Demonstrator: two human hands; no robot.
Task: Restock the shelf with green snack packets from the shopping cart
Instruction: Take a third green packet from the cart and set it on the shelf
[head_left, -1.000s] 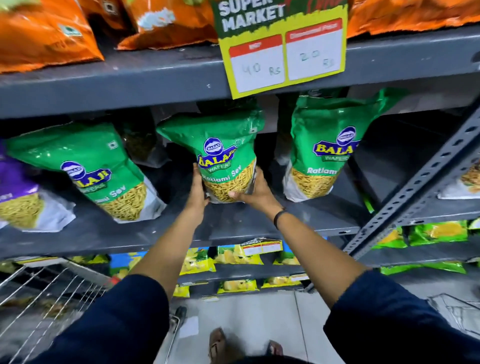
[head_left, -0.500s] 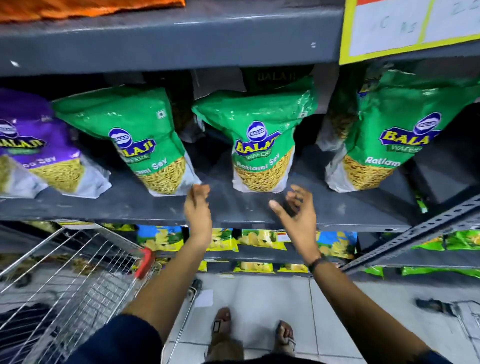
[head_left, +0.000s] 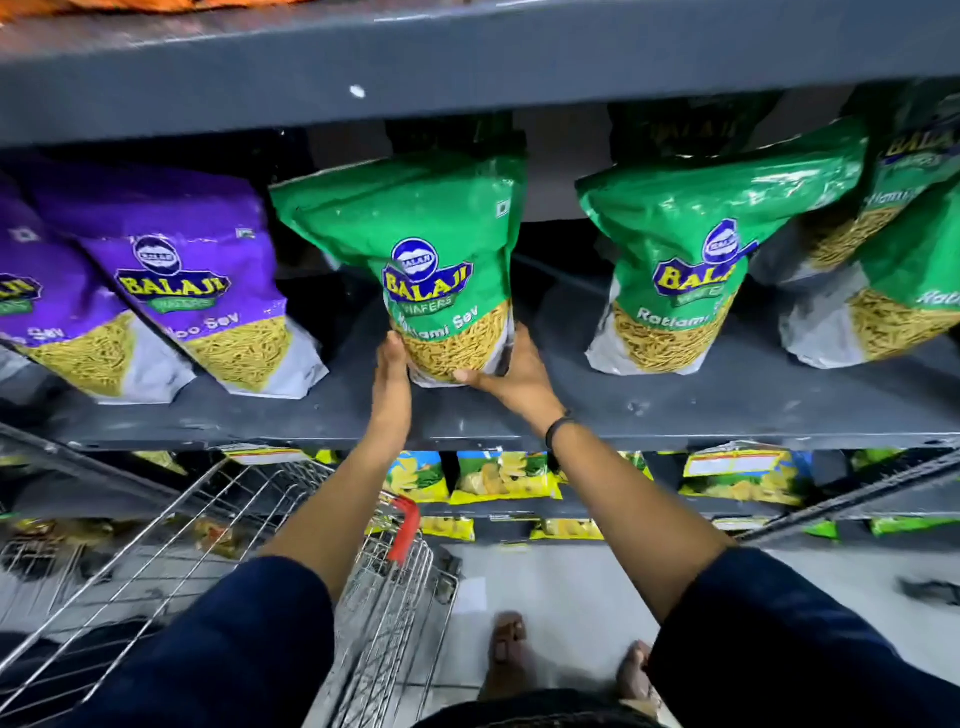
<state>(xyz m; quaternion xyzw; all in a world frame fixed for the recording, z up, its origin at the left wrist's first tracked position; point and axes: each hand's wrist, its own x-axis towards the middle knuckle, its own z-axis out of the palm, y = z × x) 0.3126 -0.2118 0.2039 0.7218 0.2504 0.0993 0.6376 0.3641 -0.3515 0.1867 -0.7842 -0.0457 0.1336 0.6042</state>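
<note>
A green snack packet (head_left: 415, 223) stands upright on the grey shelf (head_left: 675, 405), just right of the purple packets. My left hand (head_left: 390, 364) presses against its lower left side. My right hand (head_left: 511, 371) cups its lower right corner, thumb under the front edge. A second green packet (head_left: 691, 249) stands further right on the same shelf, and more green packets (head_left: 914, 260) lean at the far right. The wire shopping cart (head_left: 156, 545) with a red handle is at lower left; its contents are hard to make out.
Purple packets (head_left: 176, 249) fill the shelf's left end. The upper shelf board (head_left: 467, 57) hangs low over the packet tops. Yellow and green packets (head_left: 498, 475) line the lower shelves. A diagonal metal brace (head_left: 852, 493) runs at lower right. My feet are on the tiled floor.
My hands let go of the middle green packet, drew back open, then moved left and closed on the green packet beside the purple ones. My view shifted left and down.
</note>
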